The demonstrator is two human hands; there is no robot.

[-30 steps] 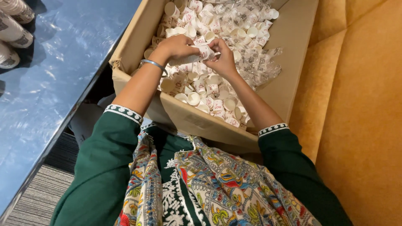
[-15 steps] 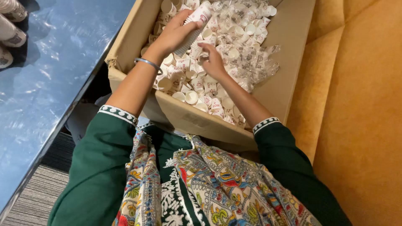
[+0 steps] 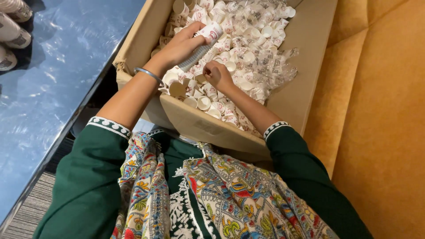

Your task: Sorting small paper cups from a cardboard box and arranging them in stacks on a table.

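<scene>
A big cardboard box (image 3: 305, 84) sits on my lap and holds several small white paper cups (image 3: 230, 57), loose or in clear plastic sleeves (image 3: 265, 53). My left hand (image 3: 181, 44), with a silver bangle at the wrist, grips a nested stack of cups (image 3: 201, 44) tilted above the pile. Just below the stack's lower end, my right hand (image 3: 218, 75) has its fingers curled among the loose cups; whether it holds one I cannot tell.
A glossy blue table (image 3: 57, 75) runs along the left, with stacks of cups (image 3: 11, 26) lying at its far corner. An orange upholstered seat (image 3: 380, 119) fills the right. Grey carpet (image 3: 26, 208) shows at the lower left.
My left hand has lifted a stack of cups out of the pile and moved it to the right. My right hand has dropped lower into the loose cups.
</scene>
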